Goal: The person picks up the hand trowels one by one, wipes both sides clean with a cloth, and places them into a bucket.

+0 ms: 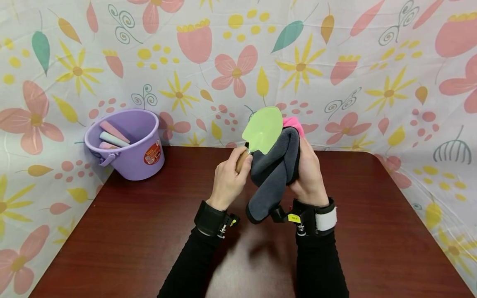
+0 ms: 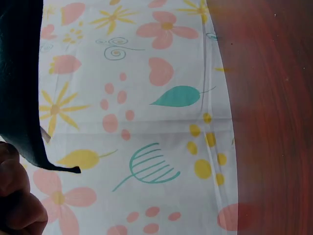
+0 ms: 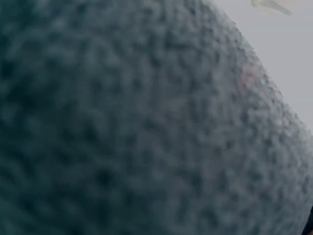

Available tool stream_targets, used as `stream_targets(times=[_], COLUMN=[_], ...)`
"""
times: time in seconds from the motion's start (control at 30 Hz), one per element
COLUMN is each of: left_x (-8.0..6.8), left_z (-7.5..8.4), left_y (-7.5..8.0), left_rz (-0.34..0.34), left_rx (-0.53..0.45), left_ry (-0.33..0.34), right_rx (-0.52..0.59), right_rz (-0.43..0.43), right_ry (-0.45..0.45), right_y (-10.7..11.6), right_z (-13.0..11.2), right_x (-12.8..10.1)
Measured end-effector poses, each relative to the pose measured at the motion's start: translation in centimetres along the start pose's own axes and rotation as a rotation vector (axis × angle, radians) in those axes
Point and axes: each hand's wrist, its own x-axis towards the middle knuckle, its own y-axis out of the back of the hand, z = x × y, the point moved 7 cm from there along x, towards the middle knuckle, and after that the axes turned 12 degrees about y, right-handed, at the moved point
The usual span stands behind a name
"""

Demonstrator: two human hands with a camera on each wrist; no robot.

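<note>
In the head view my left hand (image 1: 229,180) pinches the wooden handle of a small trowel (image 1: 263,130), its light green blade pointing up. Beside it, my right hand (image 1: 310,176) grips a folded dark grey cloth (image 1: 273,174), with a pink part (image 1: 293,123) showing at the top. The cloth touches or overlaps the blade's lower right edge, and one flap hangs down. A dark flap of cloth (image 2: 22,88) and curled fingers (image 2: 24,210) show in the left wrist view. Blurred grey cloth (image 3: 146,122) nearly fills the right wrist view, hiding the right fingers.
A purple bucket (image 1: 130,165) stands at the table's back left, with several pink and pale handle-like pieces (image 1: 115,136) inside. The brown table (image 1: 372,231) meets a flower-patterned fabric (image 1: 335,99) at the back and sides.
</note>
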Motion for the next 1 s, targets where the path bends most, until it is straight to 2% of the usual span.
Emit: stream_targets(times=[0.17, 0.33, 0.47, 0.63, 0.8, 0.87, 1.0], left_x=[-0.1, -0.5, -0.8, -1.2, -1.6, -1.7, -1.8], left_z=[0.4, 0.5, 0.6, 0.9, 0.9, 1.0, 1.0], left_y=[-0.6, -1.5, -2.2, -3.3, -4.3, -4.6, -4.9], left_rz=[-0.048, -0.137, -0.232, -0.371, -0.471, -0.493, -0.515], left_rx=[0.016, 0.018, -0.009, -0.042, -0.045, -0.039, -0.021], left_ry=[-0.018, -0.028, -0.034, -0.052, -0.041, -0.046, -0.053], right_rx=[-0.029, -0.019, -0.017, -0.018, 0.077, 0.12, 0.163], right_rz=[0.031, 0.032, 0.054, 0.065, 0.107, 0.137, 0.137], right_ry=[0.025, 0.04, 0.052, 0.115, 0.187, 0.211, 0.243], right_y=[0.5, 1.0, 1.9, 2.8, 3.5, 3.8, 3.8], right_z=[-0.2, -0.5, -0.8, -1.9, -3.2, -3.7, -4.5], right_x=[0.2, 0.3, 0.3, 0.4, 0.8, 0.7, 0.9])
